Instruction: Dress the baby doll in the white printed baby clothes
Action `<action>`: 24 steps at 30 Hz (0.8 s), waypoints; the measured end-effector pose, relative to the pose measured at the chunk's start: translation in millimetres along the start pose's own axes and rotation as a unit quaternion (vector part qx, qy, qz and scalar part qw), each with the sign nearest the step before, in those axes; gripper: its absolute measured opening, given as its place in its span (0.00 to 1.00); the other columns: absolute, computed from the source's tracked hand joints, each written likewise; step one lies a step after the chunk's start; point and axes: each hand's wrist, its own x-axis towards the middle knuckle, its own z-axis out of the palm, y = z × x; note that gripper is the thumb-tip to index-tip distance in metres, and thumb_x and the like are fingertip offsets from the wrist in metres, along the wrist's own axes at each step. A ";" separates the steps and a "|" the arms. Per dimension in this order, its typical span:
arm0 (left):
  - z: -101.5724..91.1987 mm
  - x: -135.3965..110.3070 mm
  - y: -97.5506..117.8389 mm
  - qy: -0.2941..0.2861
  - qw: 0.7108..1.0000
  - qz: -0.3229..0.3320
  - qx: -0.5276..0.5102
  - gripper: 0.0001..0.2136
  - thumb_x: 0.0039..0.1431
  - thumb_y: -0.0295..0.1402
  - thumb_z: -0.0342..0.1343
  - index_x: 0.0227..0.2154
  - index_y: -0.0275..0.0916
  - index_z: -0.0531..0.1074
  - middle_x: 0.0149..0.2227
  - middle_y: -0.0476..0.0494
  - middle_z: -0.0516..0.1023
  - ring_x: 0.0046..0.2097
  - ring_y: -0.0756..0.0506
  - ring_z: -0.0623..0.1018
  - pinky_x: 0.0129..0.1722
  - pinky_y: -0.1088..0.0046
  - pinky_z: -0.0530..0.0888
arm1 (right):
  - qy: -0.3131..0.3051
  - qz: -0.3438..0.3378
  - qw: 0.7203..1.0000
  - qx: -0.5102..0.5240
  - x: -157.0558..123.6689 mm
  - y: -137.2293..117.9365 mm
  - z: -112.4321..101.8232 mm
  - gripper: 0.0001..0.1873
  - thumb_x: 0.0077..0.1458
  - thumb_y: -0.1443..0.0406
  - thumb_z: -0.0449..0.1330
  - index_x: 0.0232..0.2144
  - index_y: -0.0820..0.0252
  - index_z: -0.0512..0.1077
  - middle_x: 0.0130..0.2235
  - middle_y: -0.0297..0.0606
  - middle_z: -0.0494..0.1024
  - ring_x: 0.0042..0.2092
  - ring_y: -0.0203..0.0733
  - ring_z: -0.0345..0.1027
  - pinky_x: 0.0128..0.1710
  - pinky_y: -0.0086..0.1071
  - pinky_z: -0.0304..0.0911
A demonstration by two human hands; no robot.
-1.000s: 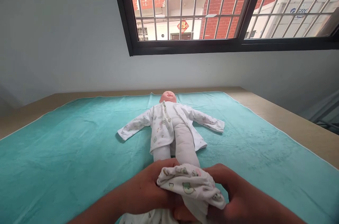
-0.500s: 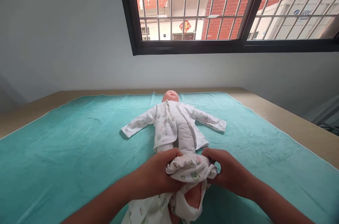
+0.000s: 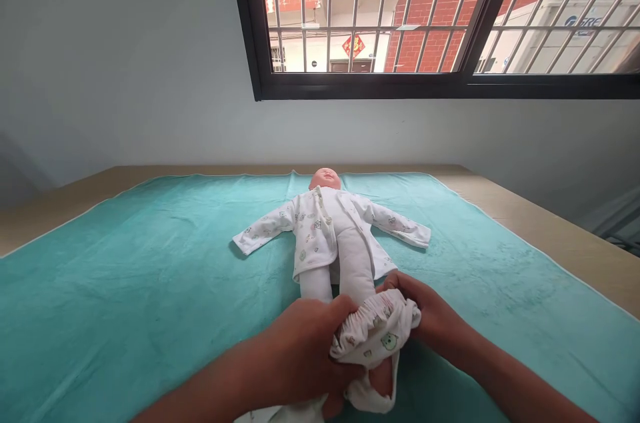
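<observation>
A baby doll (image 3: 355,263) lies on its back, head at the far side, legs toward me. Its white printed jacket (image 3: 313,236) hangs open at the front, with both sleeves spread outward. White printed baby pants (image 3: 387,336) are bunched around the doll's lower leg on the right. My left hand (image 3: 310,350) is closed on the gathered left side of the pants, thumb on top. At the opposite edge, my right hand (image 3: 425,306) grips the fabric beside the leg, its fingertips partly hidden. Some reddish doll skin shows through an opening in the cloth.
A turquoise cloth (image 3: 150,263) covers most of the wooden table (image 3: 555,230), whose bare edges show at the sides and back. Behind it stands a grey wall (image 3: 125,76) with a dark-framed, barred window (image 3: 365,86).
Both hands and the bunched pants have shifted slightly to the right. My right hand has moved up along the leg, and the waistband now tilts. The camera view has shifted a little.
</observation>
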 end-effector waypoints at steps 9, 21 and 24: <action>7.6 12.8 -10.1 0.098 0.983 0.098 0.122 0.12 0.53 0.36 0.60 0.42 0.42 0.75 0.41 0.48 0.81 0.41 0.42 0.76 0.43 0.68 0.68 | -0.028 0.067 0.974 0.215 3.2 1.7 4.7 0.25 0.35 0.67 0.71 0.31 0.58 0.58 0.31 0.28 0.64 0.31 0.31 0.57 0.29 0.24 0.53; 20.2 19.6 -40.7 0.162 0.970 0.179 0.000 0.15 0.52 0.34 0.63 0.43 0.39 0.72 0.44 0.41 0.77 0.45 0.43 0.76 0.49 0.67 0.71 | -0.156 0.034 0.954 0.255 -7.3 11.7 -10.9 0.40 0.38 0.74 0.71 0.47 0.45 0.54 0.39 0.29 0.65 0.36 0.35 0.62 0.28 0.23 0.59; 22.0 20.5 -41.0 0.160 0.970 0.181 -0.037 0.13 0.52 0.32 0.63 0.42 0.40 0.73 0.44 0.41 0.77 0.46 0.41 0.76 0.48 0.67 0.71 | -0.143 0.020 0.960 0.240 -7.8 9.2 -8.2 0.38 0.42 0.70 0.71 0.48 0.45 0.54 0.41 0.30 0.65 0.39 0.36 0.63 0.30 0.25 0.60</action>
